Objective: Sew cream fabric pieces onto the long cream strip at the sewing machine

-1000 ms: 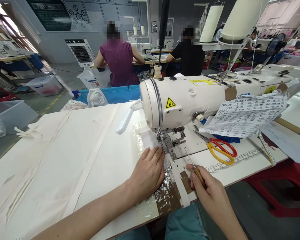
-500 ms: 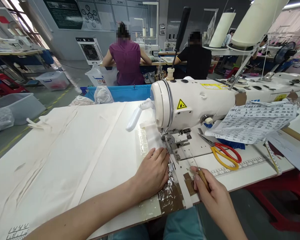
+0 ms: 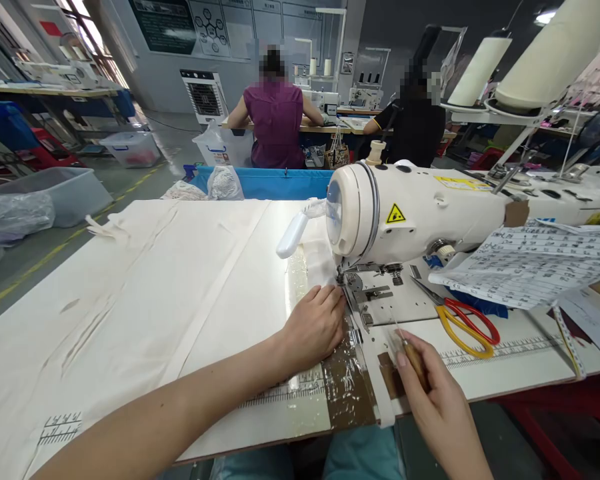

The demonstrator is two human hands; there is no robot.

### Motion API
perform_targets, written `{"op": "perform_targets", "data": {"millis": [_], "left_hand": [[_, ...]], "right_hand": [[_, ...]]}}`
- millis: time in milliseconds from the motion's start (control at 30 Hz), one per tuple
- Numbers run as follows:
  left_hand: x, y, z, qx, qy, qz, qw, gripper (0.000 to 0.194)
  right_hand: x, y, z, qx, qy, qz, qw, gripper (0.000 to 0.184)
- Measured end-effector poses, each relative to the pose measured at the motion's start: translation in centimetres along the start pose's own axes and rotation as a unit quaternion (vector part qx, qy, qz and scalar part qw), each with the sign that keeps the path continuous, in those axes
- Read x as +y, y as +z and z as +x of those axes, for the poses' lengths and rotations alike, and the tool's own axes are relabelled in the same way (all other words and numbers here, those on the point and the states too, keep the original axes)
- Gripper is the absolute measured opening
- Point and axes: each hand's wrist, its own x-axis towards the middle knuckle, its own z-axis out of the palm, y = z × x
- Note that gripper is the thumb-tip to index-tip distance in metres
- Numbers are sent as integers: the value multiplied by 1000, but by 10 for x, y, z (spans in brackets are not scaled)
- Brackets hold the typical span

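On the left, pale cloth [image 3: 145, 267] spreads over the worktop [image 3: 260, 421], creased in long folds; if its weight dragged, those wrinkles could bunch up against the machine. The left hand [image 3: 317, 327] lies palm down, fingers close together and slightly bent, their tips just beside the metal parts under the sewing machine [image 3: 425, 207]. Its palm side is hidden, so I cannot tell whether it pinches anything. That nearness looks like the chief danger: if the machine ran while the fingers crept forward, they could be hurt.

To the right of this hand, a narrow pale strip [image 3: 377, 377] runs from the metal parts to the near edge, where its end hangs slightly over. A snag there, or a sideways tug, could set it crooked.

The right hand [image 3: 425, 383] grips the wooden handle of an awl [image 3: 414, 363], its thin point toward the machine. A slip could prick the other hand or scratch the metal.

Further right, scissors [image 3: 467, 327] lie with their handles near this hand; a careless elbow might knock them. The written sheet [image 3: 535, 263], partly propped against the machine, could slide down over them.
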Motion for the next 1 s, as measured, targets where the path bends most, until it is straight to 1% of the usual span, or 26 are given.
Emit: {"op": "perform_targets", "data": {"millis": [67,100,167,267,300,367,500,667,867,1000], "left_hand": [[-2,-1,2,-2,-12,-5,1000,38],[-3,-1,3,-3,-19,-9,1000,37],[-4,-2,5,-6,-28,-17,999,35],[-6,-3,5,-11,-25,-31,999,35],[-6,-3,5,-12,-22,-35,999,35],[-7,-3,5,-11,-16,-43,999,33],[-9,0,5,0,-12,-43,999,31],[-9,4,6,4,-10,-37,999,32],[-8,1,4,-1,-18,-46,999,33],[-10,0,6,-5,-33,-67,997,35]], "right_hand": [[-4,2,1,-18,-17,-22,999,42],[-6,4,1,-23,-40,-33,998,39],[-10,9,3,-31,-117,-54,991,31],[-16,22,8,-44,-246,-99,963,25],[-18,28,9,-46,-274,-119,953,25],[-20,38,13,-32,-306,-159,938,23],[-22,52,20,-6,-326,-221,919,25],[-22,56,23,18,-331,-281,901,31],[-19,61,19,44,-313,-333,889,31],[-23,64,18,50,-293,-378,877,30]]}}
